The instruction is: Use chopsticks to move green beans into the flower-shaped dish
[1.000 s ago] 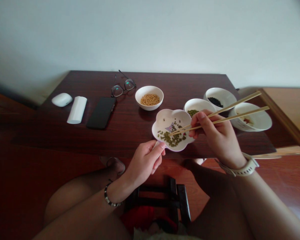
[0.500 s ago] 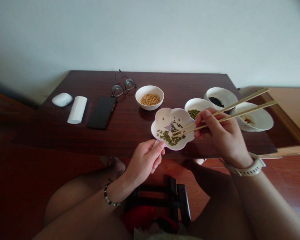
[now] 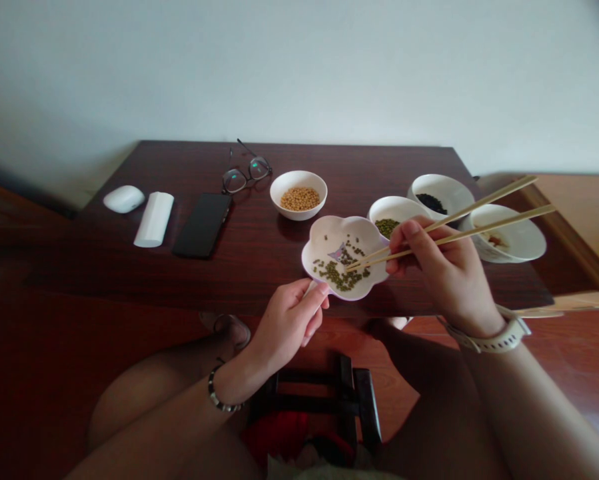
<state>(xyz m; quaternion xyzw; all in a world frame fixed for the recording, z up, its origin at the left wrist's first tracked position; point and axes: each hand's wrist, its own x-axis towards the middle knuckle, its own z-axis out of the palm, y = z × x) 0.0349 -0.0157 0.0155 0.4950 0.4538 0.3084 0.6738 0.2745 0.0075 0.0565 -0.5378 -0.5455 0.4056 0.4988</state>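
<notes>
My left hand (image 3: 294,317) grips the short handle of a flower-shaped white dish (image 3: 332,230) with a purple rim, held over the table's front edge. Scattered green mung beans (image 3: 343,277) lie in it around a printed cartoon figure. In my right hand (image 3: 442,267) is a pair of chopsticks (image 3: 484,230), their tips close together among the beans; whether a bean is pinched is too small to tell. Just behind the dish stands a white bowl (image 3: 394,205) of mung beans, partly hidden by my right hand.
A white bowl (image 3: 299,179) of yellow soybeans stands mid-table. At the right are a bowl (image 3: 452,187) of black beans and a bowl (image 3: 524,233) with reddish bits. Glasses (image 3: 246,175), a black phone (image 3: 202,225), a white cylinder (image 3: 154,220) and a white rounded case (image 3: 124,199) lie left.
The chopstick tips have drawn closer together in the dish, and the lower stick's back end has shifted slightly. My left hand and the dish stay in place.
</notes>
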